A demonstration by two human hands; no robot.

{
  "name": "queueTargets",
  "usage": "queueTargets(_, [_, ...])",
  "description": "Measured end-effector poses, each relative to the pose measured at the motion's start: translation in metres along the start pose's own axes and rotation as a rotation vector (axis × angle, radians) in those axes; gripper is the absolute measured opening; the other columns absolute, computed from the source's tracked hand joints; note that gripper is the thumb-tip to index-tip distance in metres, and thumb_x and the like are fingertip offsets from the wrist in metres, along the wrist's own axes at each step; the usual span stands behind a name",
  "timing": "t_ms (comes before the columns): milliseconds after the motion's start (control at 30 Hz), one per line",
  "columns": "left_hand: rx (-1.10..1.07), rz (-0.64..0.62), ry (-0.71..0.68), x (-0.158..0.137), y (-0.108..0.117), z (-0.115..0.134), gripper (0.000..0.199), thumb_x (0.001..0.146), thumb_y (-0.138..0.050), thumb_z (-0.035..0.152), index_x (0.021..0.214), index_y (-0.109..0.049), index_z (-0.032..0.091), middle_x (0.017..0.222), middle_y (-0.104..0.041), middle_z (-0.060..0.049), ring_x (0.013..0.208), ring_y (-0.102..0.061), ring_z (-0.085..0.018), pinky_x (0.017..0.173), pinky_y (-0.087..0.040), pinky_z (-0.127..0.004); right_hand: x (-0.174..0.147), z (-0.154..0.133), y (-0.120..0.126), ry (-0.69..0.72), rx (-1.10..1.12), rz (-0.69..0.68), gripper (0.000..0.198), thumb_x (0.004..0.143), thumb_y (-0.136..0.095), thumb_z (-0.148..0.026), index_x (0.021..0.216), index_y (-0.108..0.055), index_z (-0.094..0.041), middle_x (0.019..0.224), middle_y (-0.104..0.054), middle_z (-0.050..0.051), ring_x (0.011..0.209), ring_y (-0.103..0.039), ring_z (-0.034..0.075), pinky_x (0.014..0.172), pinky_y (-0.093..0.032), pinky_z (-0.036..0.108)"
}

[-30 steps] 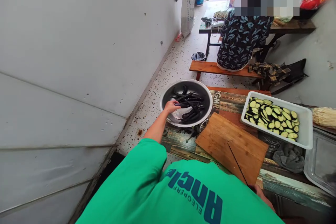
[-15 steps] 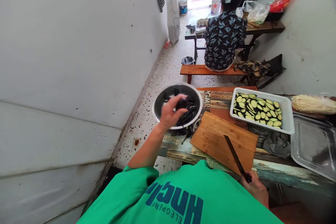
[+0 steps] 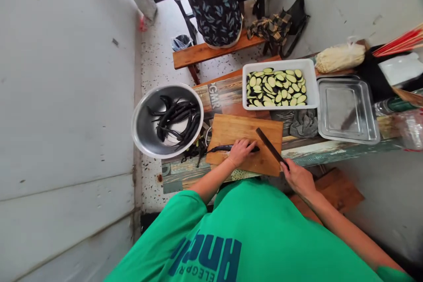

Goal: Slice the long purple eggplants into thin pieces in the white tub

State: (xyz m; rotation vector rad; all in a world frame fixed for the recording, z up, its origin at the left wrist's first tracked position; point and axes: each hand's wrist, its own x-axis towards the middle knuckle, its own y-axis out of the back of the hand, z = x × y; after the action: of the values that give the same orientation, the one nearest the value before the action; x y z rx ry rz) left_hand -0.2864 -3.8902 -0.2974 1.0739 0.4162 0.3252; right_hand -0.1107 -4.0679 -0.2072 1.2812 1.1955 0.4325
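On the wooden cutting board (image 3: 231, 128) lies a long dark eggplant (image 3: 221, 148), its thin end toward the left. My left hand (image 3: 243, 152) is closed over its right part, pressing it to the board. A kitchen knife (image 3: 269, 144) is gripped by the handle in my right hand (image 3: 299, 178); its dark blade slants over the right side of the board, apart from the eggplant. To the left, a large metal basin (image 3: 140, 128) holds several whole eggplants (image 3: 178, 116). Beyond the board, sliced eggplant (image 3: 277, 86) fills a white tray (image 3: 312, 83).
Dark trimmings (image 3: 198, 147) lie between basin and board. A grey cloth (image 3: 304, 123) and a clear plastic lid (image 3: 346, 110) are to the right, near a bag of pale noodle-like strands (image 3: 340, 58). Another person (image 3: 214, 4) sits on a bench (image 3: 198, 55) ahead.
My left hand has come from the basin to the board, where an eggplant now lies under it. My right hand has raised the knife's handle end away from my body. The view has tilted down and right.
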Motion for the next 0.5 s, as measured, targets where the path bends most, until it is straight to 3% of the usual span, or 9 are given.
queueTargets(100, [-0.057,0.116,-0.048,-0.005,-0.009,-0.011,0.031,0.093,-0.054,0.043,0.114,-0.064,0.022,0.121,-0.06,-0.012,0.116,-0.052,-0.025,0.096,-0.038,-0.038,0.002,0.009,0.002,0.121,-0.083,-0.029,0.037,0.098,-0.029,-0.039,0.103,-0.061,-0.021,0.088,-0.072,0.006,0.07,-0.065,0.016,0.05,-0.025,0.025])
queueTargets(167, [-0.075,0.127,-0.072,-0.011,-0.017,-0.015,0.025,0.097,-0.047,0.036,0.102,-0.068,0.022,0.114,-0.064,-0.01,0.111,-0.056,-0.023,0.092,-0.039,-0.036,0.0,0.013,0.003,0.188,-0.151,-0.061,0.037,0.098,-0.028,-0.038,0.104,-0.061,-0.022,0.088,-0.071,0.006,0.068,-0.065,0.017,0.048,-0.022,0.026])
queueTargets(300, [-0.054,0.144,-0.069,-0.02,-0.035,-0.015,0.03,0.098,-0.04,0.028,0.086,-0.067,0.022,0.108,-0.069,-0.008,0.108,-0.059,-0.021,0.088,-0.04,-0.036,-0.009,0.019,0.007,0.236,-0.23,-0.128,0.035,0.097,-0.029,-0.037,0.107,-0.059,-0.022,0.079,-0.069,0.007,0.057,-0.062,0.016,0.047,-0.018,0.027])
queueTargets(500, [-0.133,0.253,0.109,-0.024,-0.062,-0.008,0.029,0.097,-0.042,0.032,0.086,-0.067,0.023,0.105,-0.071,-0.008,0.109,-0.061,-0.021,0.09,-0.041,-0.039,-0.006,0.026,0.021,0.241,-0.256,-0.288,0.029,0.096,-0.036,-0.038,0.104,-0.058,-0.022,0.081,-0.069,0.008,0.062,-0.065,0.018,0.047,-0.021,0.026])
